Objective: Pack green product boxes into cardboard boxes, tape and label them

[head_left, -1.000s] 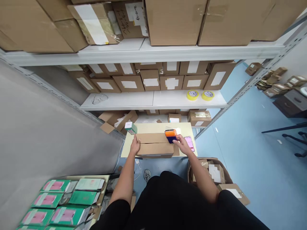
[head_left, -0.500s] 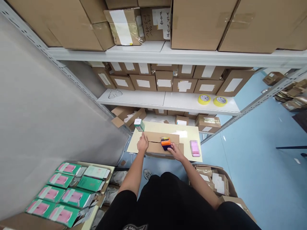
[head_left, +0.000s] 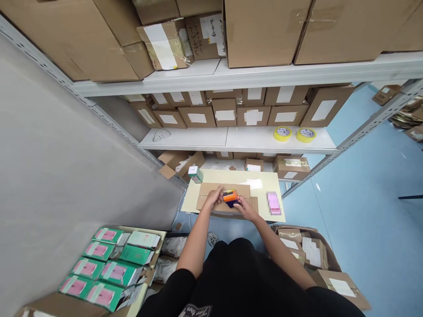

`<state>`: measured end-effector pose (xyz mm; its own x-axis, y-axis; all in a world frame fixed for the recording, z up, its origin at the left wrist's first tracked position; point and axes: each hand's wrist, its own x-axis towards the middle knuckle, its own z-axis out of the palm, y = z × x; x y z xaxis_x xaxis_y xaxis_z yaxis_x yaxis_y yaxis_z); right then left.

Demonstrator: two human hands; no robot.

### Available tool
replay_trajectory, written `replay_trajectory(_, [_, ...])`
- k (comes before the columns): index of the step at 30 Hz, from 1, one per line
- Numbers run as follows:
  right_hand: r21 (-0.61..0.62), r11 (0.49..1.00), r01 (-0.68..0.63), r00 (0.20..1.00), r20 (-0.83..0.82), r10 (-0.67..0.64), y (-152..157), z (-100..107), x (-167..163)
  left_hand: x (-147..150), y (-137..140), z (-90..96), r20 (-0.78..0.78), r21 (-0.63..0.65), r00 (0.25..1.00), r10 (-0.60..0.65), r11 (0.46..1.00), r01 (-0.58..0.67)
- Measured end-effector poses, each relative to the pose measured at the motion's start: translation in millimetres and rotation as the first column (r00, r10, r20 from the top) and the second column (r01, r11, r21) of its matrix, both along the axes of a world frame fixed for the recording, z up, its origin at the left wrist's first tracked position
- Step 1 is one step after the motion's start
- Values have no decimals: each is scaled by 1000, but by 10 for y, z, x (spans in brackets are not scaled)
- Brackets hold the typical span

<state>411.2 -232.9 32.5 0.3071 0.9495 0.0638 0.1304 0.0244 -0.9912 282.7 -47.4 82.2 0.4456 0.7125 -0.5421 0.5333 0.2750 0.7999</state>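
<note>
A closed cardboard box (head_left: 206, 190) lies on the small cream-coloured table (head_left: 191, 203), its top flaps meeting at a seam. Above the box, my right hand (head_left: 245, 208) is closed on the right side of an orange and dark blue tape dispenser (head_left: 230, 197). My left hand (head_left: 214, 196) is at the dispenser's left end, fingers drawn together; what they pinch is too small to make out. A green and white small box (head_left: 195, 174) stands at the table's back left corner. On the right lies a pink, blurred-out item (head_left: 273, 203).
Shelves ahead hold cardboard boxes (head_left: 254, 116) and two yellow tape rolls (head_left: 282, 133). An open carton (head_left: 178, 164) sits behind the table's left corner. Green and pink boxes (head_left: 114, 273) cover a side table at lower left. A large carton of parcels (head_left: 312, 253) stands lower right.
My left hand has moved right, from the box's left edge to the left end of the tape dispenser. My right hand still holds the dispenser. The view has shifted slightly.
</note>
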Motion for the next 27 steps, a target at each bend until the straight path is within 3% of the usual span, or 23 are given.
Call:
replay_trajectory(6, [-11, 1000, -11, 999, -51, 10, -24, 86, -40, 163, 103, 41, 142, 38, 990, 25, 999, -31])
replay_trajectory(12, [-43, 999, 0, 1000, -31, -2, -65, 168, -66, 97, 279, 152, 215, 101, 976, 36, 993, -59])
replay_trajectory(20, [-14, 1000, 5, 999, -38, -6, -67, 154, -92, 4, 185, 156, 116, 28, 980, -159, 987, 156])
replay_trajectory(27, [-22, 999, 35, 999, 15, -35, -78, 128, -99, 110, 165, 330, 209, 206, 961, -183, 968, 139])
